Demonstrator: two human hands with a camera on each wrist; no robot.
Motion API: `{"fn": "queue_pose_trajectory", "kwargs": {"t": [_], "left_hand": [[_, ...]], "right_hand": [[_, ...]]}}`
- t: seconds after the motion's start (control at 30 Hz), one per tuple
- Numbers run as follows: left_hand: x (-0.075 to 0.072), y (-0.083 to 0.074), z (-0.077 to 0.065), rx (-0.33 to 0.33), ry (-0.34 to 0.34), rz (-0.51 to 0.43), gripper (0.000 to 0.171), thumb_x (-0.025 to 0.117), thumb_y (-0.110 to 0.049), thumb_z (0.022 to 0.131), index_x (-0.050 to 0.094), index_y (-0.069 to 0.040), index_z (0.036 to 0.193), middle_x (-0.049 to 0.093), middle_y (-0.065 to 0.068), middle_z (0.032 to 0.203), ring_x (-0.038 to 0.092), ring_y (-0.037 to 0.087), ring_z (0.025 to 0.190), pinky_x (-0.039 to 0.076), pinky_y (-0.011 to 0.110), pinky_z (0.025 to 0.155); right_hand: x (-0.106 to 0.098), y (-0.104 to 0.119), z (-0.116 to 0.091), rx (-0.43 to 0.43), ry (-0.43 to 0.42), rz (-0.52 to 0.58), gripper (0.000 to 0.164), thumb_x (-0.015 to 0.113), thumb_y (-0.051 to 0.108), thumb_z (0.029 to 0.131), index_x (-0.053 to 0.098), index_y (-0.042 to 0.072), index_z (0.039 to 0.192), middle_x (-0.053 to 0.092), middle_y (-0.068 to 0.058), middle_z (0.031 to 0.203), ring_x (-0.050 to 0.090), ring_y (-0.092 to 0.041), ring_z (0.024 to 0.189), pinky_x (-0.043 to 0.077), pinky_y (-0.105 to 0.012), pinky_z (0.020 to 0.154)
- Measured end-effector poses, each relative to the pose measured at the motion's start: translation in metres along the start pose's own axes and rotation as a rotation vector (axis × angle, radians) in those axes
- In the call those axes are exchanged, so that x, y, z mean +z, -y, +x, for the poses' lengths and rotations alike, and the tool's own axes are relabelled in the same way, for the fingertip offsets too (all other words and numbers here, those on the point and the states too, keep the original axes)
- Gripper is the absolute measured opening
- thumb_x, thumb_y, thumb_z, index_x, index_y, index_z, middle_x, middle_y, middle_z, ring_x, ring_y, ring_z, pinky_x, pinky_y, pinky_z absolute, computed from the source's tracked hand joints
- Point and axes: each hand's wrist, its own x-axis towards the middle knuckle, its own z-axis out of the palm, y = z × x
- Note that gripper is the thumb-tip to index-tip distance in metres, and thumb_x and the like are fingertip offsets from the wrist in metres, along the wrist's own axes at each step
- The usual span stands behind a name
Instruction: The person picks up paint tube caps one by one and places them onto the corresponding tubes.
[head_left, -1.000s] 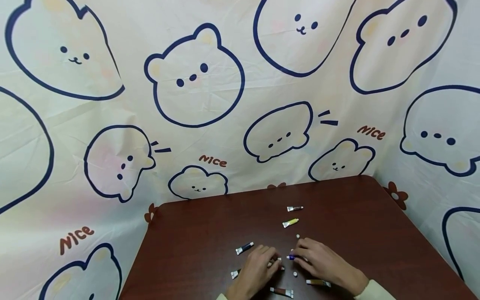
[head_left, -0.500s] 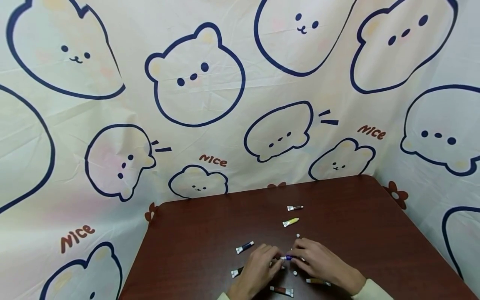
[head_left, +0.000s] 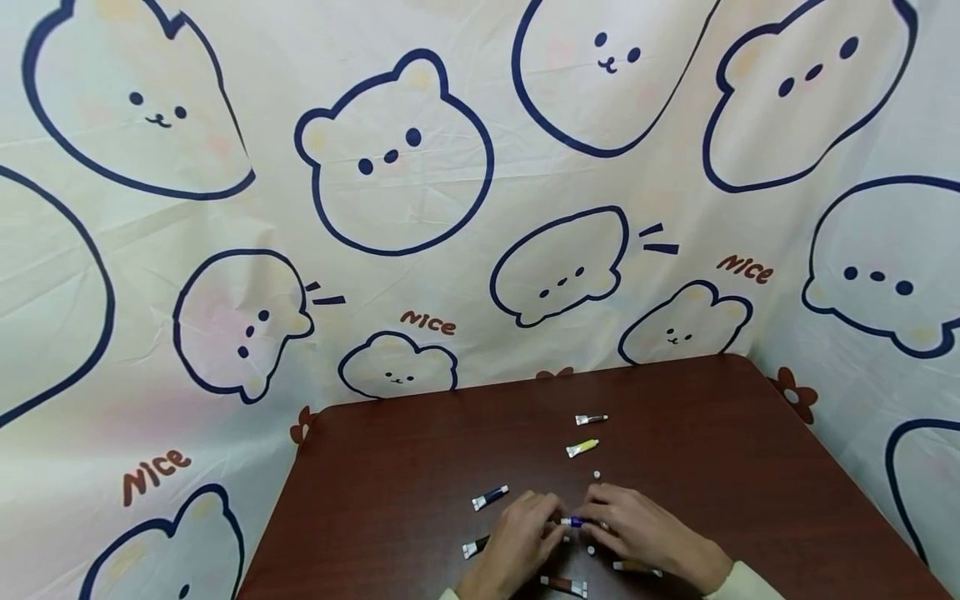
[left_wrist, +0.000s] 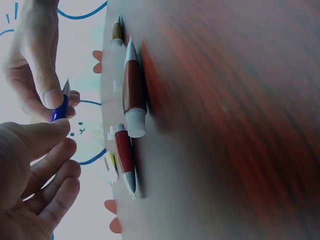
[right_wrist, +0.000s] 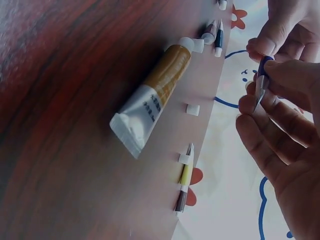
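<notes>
A small blue paint tube [head_left: 576, 522] is held between my two hands above the table. My right hand [head_left: 637, 525] pinches its body between thumb and fingers, with the silver crimped end showing in the right wrist view. On the other side, my left hand [head_left: 517, 533] pinches at the tube's white cap end; the fingertips hide most of the cap. Below the hands lie a brown paint tube [head_left: 564, 586] and an ochre paint tube [right_wrist: 155, 95]. A red paint tube [left_wrist: 126, 155] with a bare nozzle shows in the left wrist view.
Loose white caps lie around, one cap [head_left: 597, 474] beyond the hands and another cap [head_left: 591, 550] between them. Dark tubes [head_left: 491, 498] lie left; a yellow tube [head_left: 582, 448] and dark brown tube [head_left: 592, 419] lie farther back. A bear-print cloth [head_left: 390, 200] surrounds the brown table [head_left: 405, 450].
The blue tube has moved left, so its nozzle end now meets the left fingertips, where a white piece was held apart from it before. Both hands otherwise stay almost in place.
</notes>
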Motion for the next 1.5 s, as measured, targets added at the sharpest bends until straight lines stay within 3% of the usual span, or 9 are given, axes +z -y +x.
{"fn": "queue_pose_trajectory", "kwargs": {"t": [0.17, 0.37, 0.6, 0.77, 0.97, 1.2, 1.5], "left_hand": [[0.0009, 0.0003, -0.0011, 0.022, -0.009, 0.023, 0.023, 0.091, -0.017, 0.089, 0.072, -0.016, 0.101, 0.075, -0.009, 0.088, 0.056, 0.001, 0.078, 0.038, 0.003, 0.073], [0.0018, 0.0019, -0.0014, 0.032, -0.018, 0.025, 0.01, 0.083, -0.017, 0.098, 0.074, -0.017, 0.102, 0.075, -0.011, 0.091, 0.058, 0.002, 0.078, 0.039, 0.006, 0.073], [0.0016, 0.0039, -0.0005, 0.024, 0.015, 0.067, 0.017, 0.088, -0.02, 0.093, 0.074, -0.016, 0.102, 0.075, -0.009, 0.09, 0.058, 0.002, 0.079, 0.041, 0.007, 0.073], [0.0006, 0.0042, 0.0016, 0.049, 0.024, 0.106, 0.018, 0.089, -0.021, 0.092, 0.074, -0.017, 0.099, 0.076, -0.01, 0.089, 0.056, 0.001, 0.078, 0.039, 0.008, 0.073], [0.0004, 0.0027, 0.0031, 0.065, 0.0, 0.083, 0.015, 0.088, -0.018, 0.093, 0.076, -0.019, 0.102, 0.076, -0.011, 0.092, 0.056, 0.002, 0.077, 0.037, 0.007, 0.073], [-0.0001, 0.003, 0.0032, 0.049, 0.018, 0.065, 0.021, 0.089, -0.015, 0.091, 0.074, -0.019, 0.105, 0.076, -0.01, 0.094, 0.058, 0.002, 0.08, 0.039, 0.007, 0.074], [0.0011, 0.0043, 0.0043, 0.054, 0.027, 0.037, 0.013, 0.086, -0.019, 0.095, 0.076, -0.018, 0.103, 0.078, -0.011, 0.093, 0.056, 0.0, 0.08, 0.036, 0.004, 0.075]], "right_hand": [[-0.0008, -0.0002, -0.0002, 0.011, -0.001, 0.013, 0.018, 0.086, 0.017, 0.095, 0.082, 0.022, 0.112, 0.065, 0.015, 0.101, 0.056, 0.006, 0.085, 0.045, -0.008, 0.072], [-0.0006, -0.0009, -0.0005, 0.033, 0.0, 0.045, 0.02, 0.087, 0.014, 0.092, 0.082, 0.022, 0.11, 0.065, 0.015, 0.101, 0.054, 0.007, 0.083, 0.042, -0.005, 0.071], [-0.002, -0.0022, -0.0018, 0.044, 0.038, 0.066, 0.018, 0.085, 0.014, 0.095, 0.081, 0.02, 0.112, 0.066, 0.012, 0.102, 0.056, 0.006, 0.083, 0.043, -0.005, 0.071], [-0.0011, -0.0025, -0.0031, 0.049, 0.02, 0.07, 0.018, 0.086, 0.014, 0.094, 0.081, 0.02, 0.111, 0.066, 0.012, 0.102, 0.056, 0.006, 0.082, 0.042, -0.005, 0.071], [-0.0006, -0.0034, -0.0032, 0.053, -0.007, 0.069, 0.02, 0.087, 0.013, 0.093, 0.081, 0.02, 0.11, 0.065, 0.013, 0.101, 0.055, 0.006, 0.081, 0.042, -0.004, 0.07], [-0.0033, -0.0033, -0.001, 0.028, 0.017, 0.114, 0.024, 0.086, 0.008, 0.093, 0.08, 0.019, 0.113, 0.067, 0.01, 0.102, 0.053, 0.008, 0.081, 0.041, -0.004, 0.069], [-0.0032, -0.0029, -0.0033, 0.056, -0.005, 0.102, 0.023, 0.087, 0.01, 0.092, 0.08, 0.021, 0.111, 0.066, 0.011, 0.1, 0.055, 0.007, 0.082, 0.042, -0.004, 0.07]]}}
